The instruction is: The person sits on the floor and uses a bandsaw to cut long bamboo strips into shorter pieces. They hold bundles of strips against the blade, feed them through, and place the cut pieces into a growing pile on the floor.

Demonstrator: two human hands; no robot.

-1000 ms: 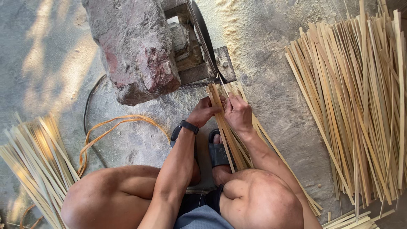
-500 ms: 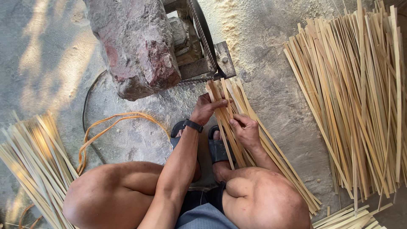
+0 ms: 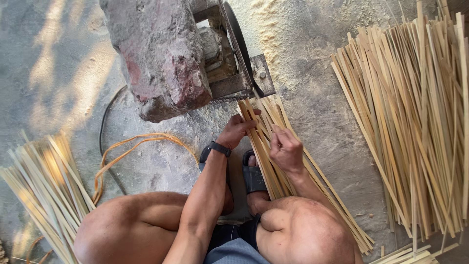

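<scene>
Head view: left hand (image 3: 238, 129) clamps the bamboo strips (image 3: 273, 161) near their far ends, steadying them at the cutting machine (image 3: 229, 63); right hand (image 3: 286, 149) closes around the bundle lower down, over the feet, keeping it aligned.
</scene>
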